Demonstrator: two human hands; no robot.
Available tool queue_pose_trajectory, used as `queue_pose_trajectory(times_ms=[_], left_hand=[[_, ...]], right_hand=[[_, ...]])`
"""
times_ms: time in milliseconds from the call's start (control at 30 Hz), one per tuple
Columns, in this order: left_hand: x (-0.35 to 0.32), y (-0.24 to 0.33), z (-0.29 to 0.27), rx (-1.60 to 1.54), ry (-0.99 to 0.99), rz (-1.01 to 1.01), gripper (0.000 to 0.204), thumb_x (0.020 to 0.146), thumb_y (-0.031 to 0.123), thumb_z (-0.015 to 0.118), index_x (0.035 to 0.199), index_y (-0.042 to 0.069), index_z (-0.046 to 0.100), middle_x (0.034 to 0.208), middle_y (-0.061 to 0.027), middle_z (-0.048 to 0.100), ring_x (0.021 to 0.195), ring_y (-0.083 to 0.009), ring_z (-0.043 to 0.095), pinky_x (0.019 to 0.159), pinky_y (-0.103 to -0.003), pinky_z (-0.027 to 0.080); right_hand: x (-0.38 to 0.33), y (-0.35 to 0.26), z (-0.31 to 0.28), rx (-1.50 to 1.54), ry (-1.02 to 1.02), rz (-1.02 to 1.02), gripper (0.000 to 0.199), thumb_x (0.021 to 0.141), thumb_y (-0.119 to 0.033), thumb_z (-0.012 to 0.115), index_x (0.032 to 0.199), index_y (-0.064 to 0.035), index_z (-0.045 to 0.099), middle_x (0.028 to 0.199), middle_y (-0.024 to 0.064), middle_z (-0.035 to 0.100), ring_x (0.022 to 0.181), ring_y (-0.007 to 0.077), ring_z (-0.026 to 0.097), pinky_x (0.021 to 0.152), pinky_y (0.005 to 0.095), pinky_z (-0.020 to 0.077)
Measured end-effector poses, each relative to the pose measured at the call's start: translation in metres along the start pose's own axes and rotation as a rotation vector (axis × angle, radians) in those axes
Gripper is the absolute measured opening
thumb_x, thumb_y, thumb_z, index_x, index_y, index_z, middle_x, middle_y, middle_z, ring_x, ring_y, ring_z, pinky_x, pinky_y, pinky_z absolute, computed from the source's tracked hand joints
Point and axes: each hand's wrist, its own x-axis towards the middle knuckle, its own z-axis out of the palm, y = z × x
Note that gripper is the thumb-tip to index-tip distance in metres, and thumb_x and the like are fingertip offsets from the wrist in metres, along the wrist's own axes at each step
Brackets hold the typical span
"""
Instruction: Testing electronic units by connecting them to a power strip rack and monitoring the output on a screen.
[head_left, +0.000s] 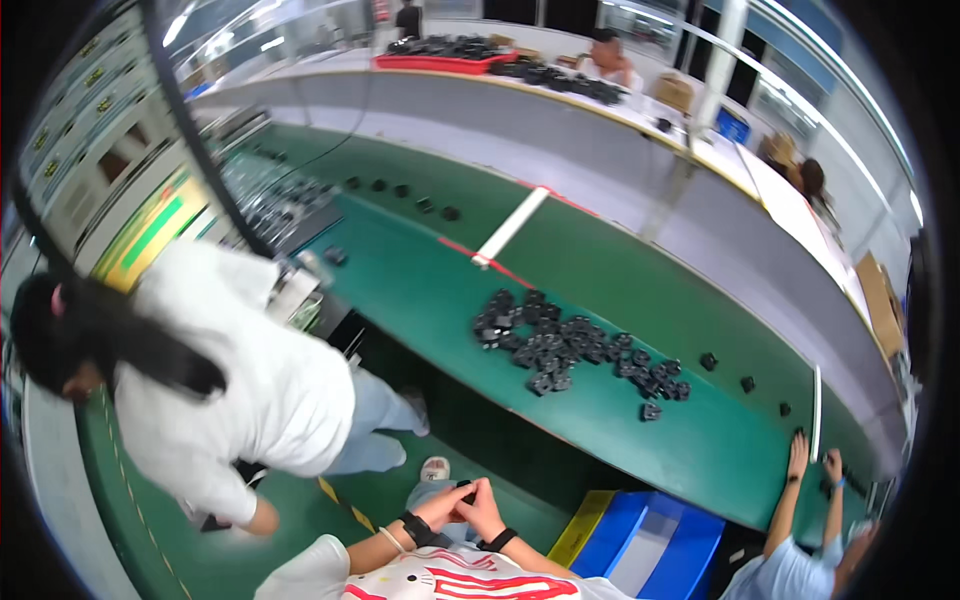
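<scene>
In front of my body, my left hand [440, 509] and my right hand [484, 510] are closed together. Between their fingers shows a small black part [467, 491], mostly covered, so its exact kind is hidden. Both wrists wear black bands. Beyond them, a loose pile of small black block-shaped parts [550, 340] lies on the green workbench [430, 300], apart from my hands.
A person in a white shirt [240, 370] stands close on my left. At the right, a co-worker's arms [790, 490] reach onto the bench. Blue bins [650, 540] stand below its edge. A conveyor [640, 280] carries spaced black parts behind; a red tray [440, 62] sits farther back.
</scene>
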Motion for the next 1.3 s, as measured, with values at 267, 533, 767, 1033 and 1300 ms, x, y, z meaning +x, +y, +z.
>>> queue_pose_trajectory(times_ms=[267, 533, 767, 1033, 1300], left_hand=[[-0.103, -0.01, -0.082, 0.099, 0.147, 0.21, 0.043, 0.089, 0.052, 0.053, 0.09, 0.009, 0.053, 0.069, 0.0018, 0.051, 0.057, -0.007, 0.046, 0.052, -0.02, 0.039], [-0.237, -0.048, -0.194, 0.22, 0.423, 0.522, 0.05, 0.092, 0.049, 0.051, 0.109, 0.001, 0.051, 0.081, -0.0044, 0.058, 0.066, -0.0106, 0.054, 0.059, -0.024, 0.046], [-0.436, -0.172, -0.38, -0.111, 0.858, 0.554, 0.041, 0.091, 0.032, 0.054, 0.121, 0.004, 0.051, 0.093, -0.0049, 0.061, 0.076, -0.0105, 0.056, 0.069, -0.024, 0.046], [-0.551, -0.289, -0.463, -0.499, 1.315, 0.495, 0.027, 0.088, 0.029, 0.053, 0.104, 0.009, 0.06, 0.084, -0.0015, 0.062, 0.07, -0.0101, 0.056, 0.061, -0.024, 0.042], [-0.518, -0.229, -0.472, -0.627, 1.003, 0.63, 0.028, 0.091, 0.031, 0.051, 0.107, 0.01, 0.059, 0.088, -0.0004, 0.062, 0.076, -0.0101, 0.057, 0.07, -0.025, 0.044]], right_hand=[[-0.002, -0.048, 0.048, 0.0, -0.734, -0.043, 0.052, 0.083, -0.01, 0.068, 0.128, -0.0045, 0.041, 0.104, 0.0097, 0.058, 0.095, 0.0161, 0.058, 0.084, 0.0299, 0.0478], [-0.064, -0.094, 0.22, 0.272, -0.816, 0.108, 0.049, 0.083, -0.001, 0.062, 0.129, -0.0019, 0.045, 0.11, 0.0096, 0.057, 0.103, 0.0187, 0.057, 0.089, 0.0303, 0.0464], [-0.132, -0.143, 0.452, 0.414, -0.894, 0.352, 0.045, 0.086, -0.008, 0.061, 0.128, 0.0006, 0.045, 0.106, 0.0064, 0.056, 0.093, 0.016, 0.057, 0.081, 0.0292, 0.0492], [-0.03, -0.199, 0.642, 0.712, -0.728, 0.145, 0.021, 0.094, -0.014, 0.054, 0.107, 0.0017, 0.055, 0.096, 0.0078, 0.062, 0.086, 0.0162, 0.061, 0.08, 0.0292, 0.0525], [0.064, -0.189, 0.757, -0.272, -0.232, -0.386, 0.051, 0.08, -0.027, 0.067, 0.118, 0.005, 0.054, 0.11, 0.0167, 0.058, 0.096, 0.0298, 0.058, 0.084, 0.0374, 0.0474]])
